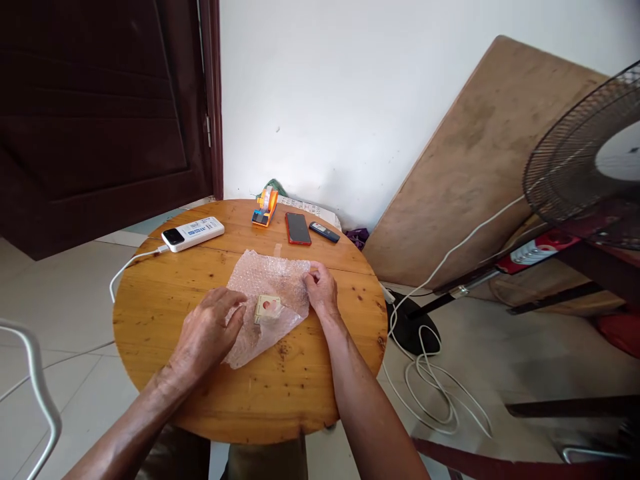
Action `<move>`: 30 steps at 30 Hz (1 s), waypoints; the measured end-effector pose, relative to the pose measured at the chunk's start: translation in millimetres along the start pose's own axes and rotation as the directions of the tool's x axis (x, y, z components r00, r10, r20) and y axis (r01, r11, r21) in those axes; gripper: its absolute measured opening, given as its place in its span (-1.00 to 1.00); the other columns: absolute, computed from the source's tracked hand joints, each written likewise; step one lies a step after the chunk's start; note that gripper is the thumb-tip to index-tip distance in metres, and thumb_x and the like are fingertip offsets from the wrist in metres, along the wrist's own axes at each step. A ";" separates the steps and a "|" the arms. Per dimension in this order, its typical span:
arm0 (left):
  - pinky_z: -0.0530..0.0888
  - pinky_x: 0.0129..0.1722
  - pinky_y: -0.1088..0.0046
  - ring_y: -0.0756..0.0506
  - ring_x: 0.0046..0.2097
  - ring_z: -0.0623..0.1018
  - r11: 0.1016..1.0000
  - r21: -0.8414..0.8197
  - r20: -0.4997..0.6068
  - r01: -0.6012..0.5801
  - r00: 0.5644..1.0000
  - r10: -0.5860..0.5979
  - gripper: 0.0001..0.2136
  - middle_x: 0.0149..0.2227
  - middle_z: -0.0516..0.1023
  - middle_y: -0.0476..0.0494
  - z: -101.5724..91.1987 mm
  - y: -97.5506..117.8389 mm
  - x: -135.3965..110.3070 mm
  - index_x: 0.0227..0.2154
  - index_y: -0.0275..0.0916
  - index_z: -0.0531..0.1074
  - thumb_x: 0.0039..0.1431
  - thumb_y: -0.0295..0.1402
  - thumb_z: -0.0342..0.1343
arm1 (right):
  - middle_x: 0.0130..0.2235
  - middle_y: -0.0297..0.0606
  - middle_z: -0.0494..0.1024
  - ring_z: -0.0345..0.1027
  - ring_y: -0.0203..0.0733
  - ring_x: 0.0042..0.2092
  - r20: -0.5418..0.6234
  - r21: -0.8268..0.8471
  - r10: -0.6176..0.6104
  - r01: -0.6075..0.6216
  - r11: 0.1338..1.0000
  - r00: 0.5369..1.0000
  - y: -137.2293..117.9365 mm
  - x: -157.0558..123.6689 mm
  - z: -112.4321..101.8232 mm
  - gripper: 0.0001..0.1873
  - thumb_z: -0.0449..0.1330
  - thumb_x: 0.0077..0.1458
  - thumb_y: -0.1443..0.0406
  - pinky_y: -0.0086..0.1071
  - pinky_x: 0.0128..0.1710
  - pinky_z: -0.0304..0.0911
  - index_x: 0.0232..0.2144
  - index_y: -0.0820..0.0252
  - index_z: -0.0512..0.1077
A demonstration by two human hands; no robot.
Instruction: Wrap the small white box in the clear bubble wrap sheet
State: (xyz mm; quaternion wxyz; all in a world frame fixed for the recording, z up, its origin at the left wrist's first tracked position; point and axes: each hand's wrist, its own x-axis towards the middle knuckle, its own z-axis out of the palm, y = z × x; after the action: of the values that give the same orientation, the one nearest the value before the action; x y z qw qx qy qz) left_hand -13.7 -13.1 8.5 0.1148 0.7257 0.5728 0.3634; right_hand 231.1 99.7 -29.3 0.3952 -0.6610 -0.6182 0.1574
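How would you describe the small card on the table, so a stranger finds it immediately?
On the round wooden table, find the bubble wrap between the left hand and right hand. The small card lies on it, pale with a reddish spot, unlike the devices farther back.

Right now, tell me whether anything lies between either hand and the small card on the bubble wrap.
Nothing visible does. The left hand rests on the bubble wrap just beside the small card. The right hand pinches the wrap's right edge. The tape dispenser, phone and power bank lie farther back on the table.
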 end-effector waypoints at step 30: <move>0.22 0.25 -0.02 -0.40 0.30 0.26 0.975 0.130 0.098 -0.178 0.981 0.166 0.11 0.29 0.24 -0.48 62.7 -7.8 -34.6 0.35 -0.33 -0.20 -0.18 -0.11 0.34 | 0.19 -0.02 0.40 0.28 0.03 0.20 0.481 0.068 -0.422 0.448 0.892 0.769 -81.3 -65.6 -26.6 -0.24 0.25 -0.05 0.42 -0.04 0.20 0.16 0.23 0.18 0.23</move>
State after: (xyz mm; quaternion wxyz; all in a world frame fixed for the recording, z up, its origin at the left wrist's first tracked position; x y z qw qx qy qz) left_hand 19.0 -26.5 -54.2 0.0572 0.7938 0.5259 0.2999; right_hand 181.1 23.0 27.6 0.2370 -0.4491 -0.8366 0.2057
